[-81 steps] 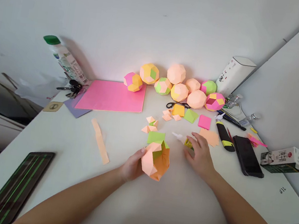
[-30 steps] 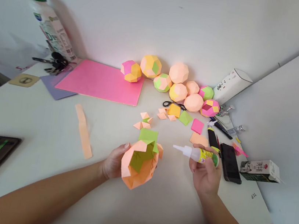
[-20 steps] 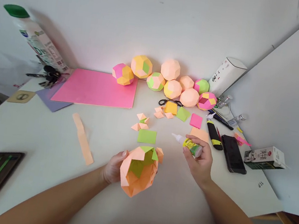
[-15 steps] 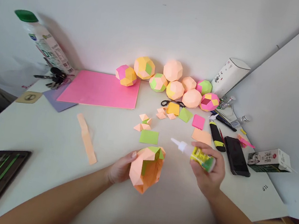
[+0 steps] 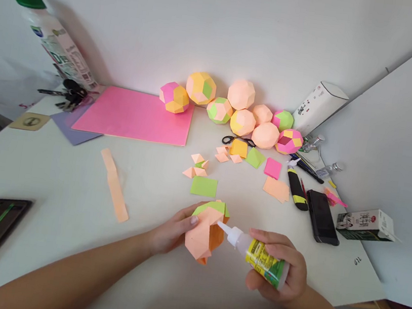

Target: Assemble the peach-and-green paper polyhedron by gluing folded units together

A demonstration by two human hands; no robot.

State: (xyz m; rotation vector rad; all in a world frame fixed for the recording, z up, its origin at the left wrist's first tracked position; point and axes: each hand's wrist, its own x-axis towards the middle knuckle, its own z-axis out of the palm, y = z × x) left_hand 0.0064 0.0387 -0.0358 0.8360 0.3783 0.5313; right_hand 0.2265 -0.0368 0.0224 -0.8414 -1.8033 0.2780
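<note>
Nearest me, my right grip (image 5: 289, 268) is clamped round a squeeze bottle (image 5: 265, 262), pale plastic under a yellow and green label. Its tapering white nozzle (image 5: 233, 234) points left at the open side of the paper shell (image 5: 200, 238); I can't tell whether the tip touches. My left grip (image 5: 176, 229) is clamped on that shell, holding it over the smooth white surface (image 5: 142, 278), thumb lying against the peach paper. To do this well, I judge, I should hold the shell steady, squeeze lightly so only a little lands along the paper edge, and avoid denting the thin walls. The shell is many-faced, peach with lime along its top, its opening jagged. Just beyond lies a flat green rectangle (image 5: 204, 186), matte, then small folded pieces (image 5: 188, 172), pointed like diamonds. Farthest, near the plain wall (image 5: 132, 21), 9 faceted paper balls (image 5: 241, 94) sit crisp-edged, the leftmost overlapping a pink sheet (image 5: 135, 114).
</note>
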